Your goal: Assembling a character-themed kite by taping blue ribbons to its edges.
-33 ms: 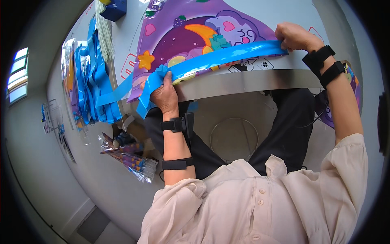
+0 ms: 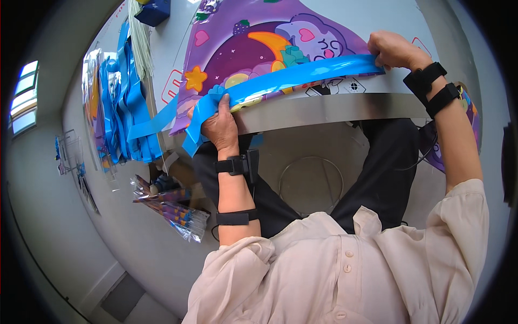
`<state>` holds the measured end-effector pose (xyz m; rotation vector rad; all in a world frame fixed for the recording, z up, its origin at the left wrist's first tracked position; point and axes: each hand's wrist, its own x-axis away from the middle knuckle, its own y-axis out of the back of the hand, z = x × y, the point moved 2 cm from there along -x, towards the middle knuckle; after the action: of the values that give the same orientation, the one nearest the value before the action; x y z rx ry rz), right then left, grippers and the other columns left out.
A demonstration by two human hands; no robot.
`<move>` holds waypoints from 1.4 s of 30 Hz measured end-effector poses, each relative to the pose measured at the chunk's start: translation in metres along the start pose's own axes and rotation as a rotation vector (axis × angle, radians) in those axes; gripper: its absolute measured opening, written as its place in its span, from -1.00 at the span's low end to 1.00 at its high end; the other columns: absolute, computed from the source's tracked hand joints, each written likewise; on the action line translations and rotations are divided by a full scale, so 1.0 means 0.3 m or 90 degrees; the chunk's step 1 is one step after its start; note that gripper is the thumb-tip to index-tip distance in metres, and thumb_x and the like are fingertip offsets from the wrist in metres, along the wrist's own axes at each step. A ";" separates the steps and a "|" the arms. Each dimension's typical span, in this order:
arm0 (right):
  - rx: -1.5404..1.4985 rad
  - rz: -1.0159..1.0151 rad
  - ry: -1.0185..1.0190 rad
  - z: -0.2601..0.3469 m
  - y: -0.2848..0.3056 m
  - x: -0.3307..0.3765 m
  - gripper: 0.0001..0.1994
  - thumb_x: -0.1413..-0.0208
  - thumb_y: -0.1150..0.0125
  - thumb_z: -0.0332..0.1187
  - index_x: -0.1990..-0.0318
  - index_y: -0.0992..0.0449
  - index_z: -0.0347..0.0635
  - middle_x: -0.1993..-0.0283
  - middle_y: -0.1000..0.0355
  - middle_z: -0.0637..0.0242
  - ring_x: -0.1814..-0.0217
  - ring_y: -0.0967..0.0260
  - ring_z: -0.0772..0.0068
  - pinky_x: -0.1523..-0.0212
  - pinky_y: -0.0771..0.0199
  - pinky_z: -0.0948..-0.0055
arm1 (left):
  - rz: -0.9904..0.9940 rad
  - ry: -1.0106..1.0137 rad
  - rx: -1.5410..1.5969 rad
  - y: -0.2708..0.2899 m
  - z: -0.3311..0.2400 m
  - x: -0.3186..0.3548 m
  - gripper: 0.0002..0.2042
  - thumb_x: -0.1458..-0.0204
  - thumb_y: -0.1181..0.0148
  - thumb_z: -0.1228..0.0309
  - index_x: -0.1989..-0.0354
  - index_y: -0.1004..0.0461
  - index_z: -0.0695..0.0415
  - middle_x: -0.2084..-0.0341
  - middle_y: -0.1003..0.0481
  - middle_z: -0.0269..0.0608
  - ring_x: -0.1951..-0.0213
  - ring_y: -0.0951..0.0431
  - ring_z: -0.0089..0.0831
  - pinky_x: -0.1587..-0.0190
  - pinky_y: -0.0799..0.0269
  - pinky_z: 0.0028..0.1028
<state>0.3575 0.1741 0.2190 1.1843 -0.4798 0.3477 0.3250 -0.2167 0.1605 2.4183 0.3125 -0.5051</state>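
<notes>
While my left hand (image 2: 220, 125) and right hand (image 2: 393, 49) both pinch the blue strip (image 2: 302, 76), its long axis spans the purple sheet (image 2: 243, 51) between them, left end nearer me.

Take the purple, cartoon-printed plastic sheet (image 2: 253, 48) as your landmark: it lies flat on the grey table (image 2: 388, 13), and the long blue glossy plastic strip (image 2: 291, 78) runs across its near edge, from your left hand (image 2: 220, 125) at its near left corner to your right hand (image 2: 393, 49) at its right edge. Left of the sheet, a bundle of blue plastic strips (image 2: 121, 108) hangs over the table's side. Below and left of it, near your left elbow, lie clear cellophane packets (image 2: 172, 210) on the floor.
</notes>
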 end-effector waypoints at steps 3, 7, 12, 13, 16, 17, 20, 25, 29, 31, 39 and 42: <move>0.032 -0.026 0.013 0.019 0.002 0.002 -0.89 0.30 -0.23 -0.63 0.66 -0.39 -0.36 0.72 -0.38 0.15 0.68 -0.42 0.33 0.60 -0.36 0.39 | -0.062 0.034 0.013 0.005 0.027 0.018 -0.76 0.17 -0.37 0.43 0.46 -0.40 0.26 0.48 -0.43 -0.18 0.41 -0.45 -0.32 0.24 -0.34 -0.33; 0.056 -0.040 -0.016 0.029 0.001 0.008 -0.90 0.31 -0.22 -0.63 0.67 -0.40 -0.35 0.74 -0.37 0.18 0.69 -0.41 0.32 0.61 -0.35 0.38 | -0.067 -0.002 -0.086 0.025 0.033 0.018 -0.68 0.20 -0.39 0.44 0.36 -0.35 0.27 0.44 -0.42 -0.14 0.38 -0.45 -0.32 0.22 -0.35 -0.32; 0.104 -0.041 -0.008 0.028 -0.005 -0.012 -0.92 0.36 -0.21 -0.61 0.69 -0.42 -0.34 0.77 -0.36 0.20 0.70 -0.40 0.31 0.62 -0.34 0.39 | -0.081 0.045 -0.092 0.038 0.102 0.037 -0.75 0.13 -0.35 0.40 0.60 -0.37 0.25 0.63 -0.41 -0.23 0.57 -0.39 -0.45 0.43 -0.33 -0.38; 0.107 -0.040 -0.006 0.033 -0.004 -0.014 -0.92 0.36 -0.21 -0.61 0.69 -0.42 -0.34 0.77 -0.36 0.20 0.70 -0.40 0.31 0.62 -0.34 0.39 | -0.053 0.168 -0.060 0.034 0.132 0.043 -0.71 0.11 -0.33 0.38 0.69 -0.36 0.24 0.71 -0.39 -0.27 0.64 -0.35 -0.49 0.51 -0.30 -0.40; 0.101 -0.037 -0.025 0.027 -0.001 -0.014 -0.89 0.34 -0.21 -0.60 0.70 -0.39 -0.33 0.77 -0.34 0.19 0.72 -0.38 0.35 0.65 -0.31 0.42 | -0.011 0.217 0.022 0.022 0.160 0.049 -0.64 0.16 -0.34 0.39 0.26 -0.33 0.28 0.33 -0.38 -0.04 0.23 -0.39 -0.13 0.10 -0.29 -0.22; 0.008 -0.024 -0.037 -0.002 -0.009 -0.016 -0.90 0.33 -0.21 -0.60 0.67 -0.39 -0.34 0.75 -0.35 0.19 0.71 -0.39 0.36 0.65 -0.30 0.41 | -0.015 0.219 0.024 0.017 0.161 0.051 -0.64 0.16 -0.34 0.39 0.26 -0.33 0.28 0.33 -0.38 -0.04 0.23 -0.39 -0.13 0.10 -0.29 -0.22; -0.147 0.002 -0.038 -0.077 -0.024 -0.019 -0.88 0.27 -0.24 -0.51 0.59 -0.40 -0.29 0.72 -0.33 0.26 0.70 -0.34 0.46 0.69 -0.24 0.46 | -0.061 0.135 -0.049 0.005 0.151 0.051 -0.66 0.08 -0.30 0.33 0.76 -0.35 0.22 0.78 -0.36 -0.30 0.72 -0.30 -0.51 0.58 -0.26 -0.41; -0.146 -0.240 -0.007 0.012 0.012 -0.002 -0.82 0.08 -0.25 -0.33 0.39 -0.41 -0.22 0.64 -0.34 0.29 0.65 -0.28 0.50 0.59 -0.28 0.50 | -0.069 0.087 -0.074 0.005 0.124 0.047 -0.73 0.09 -0.29 0.34 0.66 -0.40 0.23 0.69 -0.44 -0.19 0.65 -0.41 -0.32 0.50 -0.32 -0.35; -0.232 -0.341 0.383 0.464 -0.014 -0.066 -0.78 0.02 -0.23 -0.34 0.23 -0.45 -0.24 0.39 -0.43 0.23 0.48 -0.31 0.43 0.38 -0.37 0.47 | -0.094 0.040 -0.111 0.030 0.058 0.032 -0.78 0.14 -0.31 0.37 0.46 -0.42 0.25 0.49 -0.46 -0.07 0.40 -0.47 -0.14 0.30 -0.34 -0.25; -0.291 -0.204 0.474 0.737 -0.070 -0.115 -0.62 0.06 -0.24 -0.46 0.01 -0.42 -0.24 0.21 -0.42 0.25 0.30 -0.33 0.47 0.28 -0.37 0.45 | -0.084 0.022 -0.150 0.042 0.049 0.031 -0.75 0.17 -0.30 0.39 0.35 -0.42 0.24 0.36 -0.44 -0.05 0.24 -0.43 -0.08 0.17 -0.31 -0.22; -0.109 0.073 0.479 1.103 -0.182 -0.177 -0.44 0.44 -0.32 -0.51 0.07 -0.48 -0.27 0.22 -0.48 0.13 0.16 -0.44 0.10 0.13 -0.44 0.27 | -0.019 0.034 -0.184 -0.060 0.184 0.087 -0.68 0.06 -0.20 0.25 0.19 -0.39 0.17 0.25 -0.43 -0.15 0.06 -0.41 -0.24 0.06 -0.28 -0.32; -0.144 0.072 0.544 1.090 -0.147 -0.125 -0.50 0.48 -0.31 -0.51 0.16 -0.53 -0.25 0.30 -0.49 0.12 0.27 -0.46 0.15 0.25 -0.45 0.30 | -0.029 -0.039 -0.151 0.011 0.082 0.051 -0.73 0.19 -0.23 0.32 0.32 -0.38 0.16 0.34 -0.41 -0.19 0.12 -0.37 -0.19 -0.05 -0.11 -0.16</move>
<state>0.2908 -0.1487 0.2609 0.6954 0.1628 0.8229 0.3329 -0.2333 0.1380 2.1671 0.3805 -0.5299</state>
